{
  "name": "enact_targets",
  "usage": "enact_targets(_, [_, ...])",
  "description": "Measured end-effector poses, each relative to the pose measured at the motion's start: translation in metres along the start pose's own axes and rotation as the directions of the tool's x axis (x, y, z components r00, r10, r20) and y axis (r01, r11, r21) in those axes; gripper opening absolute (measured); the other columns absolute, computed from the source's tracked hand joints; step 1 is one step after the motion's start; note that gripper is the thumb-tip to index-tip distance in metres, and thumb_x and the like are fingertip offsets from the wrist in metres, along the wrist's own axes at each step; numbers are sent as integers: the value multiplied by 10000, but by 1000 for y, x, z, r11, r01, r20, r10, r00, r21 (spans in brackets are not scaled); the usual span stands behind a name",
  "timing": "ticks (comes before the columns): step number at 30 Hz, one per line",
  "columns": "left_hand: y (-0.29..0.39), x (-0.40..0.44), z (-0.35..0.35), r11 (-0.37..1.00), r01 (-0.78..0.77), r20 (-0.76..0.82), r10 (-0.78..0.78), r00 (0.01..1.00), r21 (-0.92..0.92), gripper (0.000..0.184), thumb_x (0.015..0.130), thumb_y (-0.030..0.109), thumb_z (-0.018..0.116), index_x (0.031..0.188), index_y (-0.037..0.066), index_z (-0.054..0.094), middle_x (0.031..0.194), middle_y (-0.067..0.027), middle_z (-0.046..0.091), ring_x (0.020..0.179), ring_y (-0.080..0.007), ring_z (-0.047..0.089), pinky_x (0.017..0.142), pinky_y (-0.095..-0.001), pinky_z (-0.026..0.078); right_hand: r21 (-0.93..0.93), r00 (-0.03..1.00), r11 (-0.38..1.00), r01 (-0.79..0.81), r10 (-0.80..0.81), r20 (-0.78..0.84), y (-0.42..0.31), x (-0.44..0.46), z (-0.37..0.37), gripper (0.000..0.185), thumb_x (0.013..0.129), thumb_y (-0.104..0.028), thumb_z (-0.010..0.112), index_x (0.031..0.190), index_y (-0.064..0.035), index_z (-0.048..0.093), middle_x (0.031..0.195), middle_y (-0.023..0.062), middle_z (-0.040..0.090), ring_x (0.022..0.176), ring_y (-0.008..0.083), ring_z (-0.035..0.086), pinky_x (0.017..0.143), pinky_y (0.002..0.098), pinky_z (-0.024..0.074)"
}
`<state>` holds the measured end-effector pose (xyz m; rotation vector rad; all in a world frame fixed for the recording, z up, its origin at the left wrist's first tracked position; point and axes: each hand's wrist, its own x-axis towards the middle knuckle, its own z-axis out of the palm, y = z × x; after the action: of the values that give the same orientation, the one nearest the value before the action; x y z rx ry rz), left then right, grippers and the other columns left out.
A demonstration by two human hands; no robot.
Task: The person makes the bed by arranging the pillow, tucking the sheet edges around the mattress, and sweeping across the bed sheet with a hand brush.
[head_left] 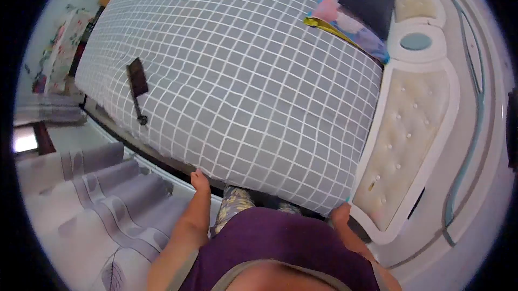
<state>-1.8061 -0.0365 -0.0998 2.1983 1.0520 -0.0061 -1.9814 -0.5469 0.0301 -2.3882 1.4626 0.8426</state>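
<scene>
A grey bed sheet (243,86) with a white grid pattern covers the bed in front of me. At the near edge, left of my body, my left hand (200,181) is closed on the sheet's border. My right hand (340,214) is closed at the sheet's near right corner, close to the headboard. The fingertips of both hands are partly hidden at the edge. Toward the left side of the sheet lies a dark brown, flat item with a thin handle (138,78), its kind unclear.
A cream tufted headboard (413,123) with a white frame borders the bed on the right. A dark grey cushion (369,0) rests on a folded colorful cloth (332,7) near it. A pale patterned curtain (102,204) hangs at the lower left.
</scene>
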Motion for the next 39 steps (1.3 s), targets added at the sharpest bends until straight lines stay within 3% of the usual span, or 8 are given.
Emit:
enact_targets(4, [90, -10, -29, 901, -384, -44, 400, 915, 203, 285, 736, 133, 595, 984, 16, 517, 942, -162, 538, 914, -317, 508, 812, -385, 388, -68, 817, 842, 536, -537, -209, -80, -21, -23, 556, 662, -83, 578, 1182, 17, 410, 1230, 268, 381, 1158, 399, 364, 942, 436, 335])
enact_targets(7, [150, -1, -20, 598, -773, 203, 747, 633, 211, 405, 727, 177, 602, 1112, 87, 510, 1142, -141, 491, 1090, -344, 432, 902, -471, 324, -105, 676, 711, 695, -697, -240, -158, -12, -34, 682, 681, -202, 652, 1274, -46, 354, 1311, 285, 292, 1202, 435, 300, 1006, 472, 242])
enact_targets(12, [229, 1, 8, 276, -939, 502, 794, 343, 205, 549, 749, 359, 594, 1247, 193, 435, 1328, -113, 371, 1253, -360, 276, 938, -634, 190, -116, 614, 616, 779, -787, -60, -259, -30, -45, 811, 650, -331, 716, 1318, -112, 311, 1363, 266, 221, 1245, 444, 220, 996, 507, 255])
enact_targets(15, [160, 10, 2, 356, -888, 648, 609, 457, 292, 676, 756, 433, 581, 1330, 195, 316, 1415, -91, 236, 1320, -321, 141, 948, -648, 159, -331, 606, 516, 790, -737, 299, -237, -64, -17, 877, 619, -336, 738, 1349, -232, 263, 1417, 208, 123, 1291, 434, 112, 945, 636, 237])
enact_targets(22, [92, 39, -75, 384, -906, 829, 436, 349, 180, 638, 750, 322, 620, 1309, 194, 340, 1426, -123, 178, 1318, -333, 141, 929, -667, 153, -367, 669, 560, 743, -616, 416, -178, -69, 31, 803, 686, -404, 650, 1357, -324, 217, 1445, 170, -1, 1298, 460, 33, 906, 695, 196])
enact_targets(32, [166, 276, -96, 887, -246, -203, 344, 917, 392, 619, 766, 264, 617, 1294, 81, 353, 1336, -209, 316, 1249, -358, 279, 998, -466, 250, -302, 636, 568, 766, -596, 491, -184, -79, 41, 610, 748, -227, 569, 1311, -248, 334, 1409, 272, 39, 1259, 531, 76, 962, 553, 300])
enact_targets(35, [112, 361, -83, 884, -171, 25, 178, 984, 436, 480, 805, 278, 577, 1177, 1, 454, 1141, -251, 506, 1099, -365, 464, 933, -431, 341, -286, 657, 616, 734, -537, 529, -181, -73, 47, 689, 732, -336, 600, 1336, -217, 291, 1389, 291, 91, 1243, 533, 133, 966, 564, 278])
enact_targets(39, [173, 310, -111, 987, -162, 74, 163, 984, -15, 267, 866, 260, 492, 843, -6, 504, 697, -136, 572, 632, -256, 574, 597, -359, 451, -290, 661, 641, 711, -469, 585, -207, -90, 19, 750, 708, -359, 636, 1339, -146, 292, 1378, 302, 108, 1201, 537, 229, 972, 524, 299])
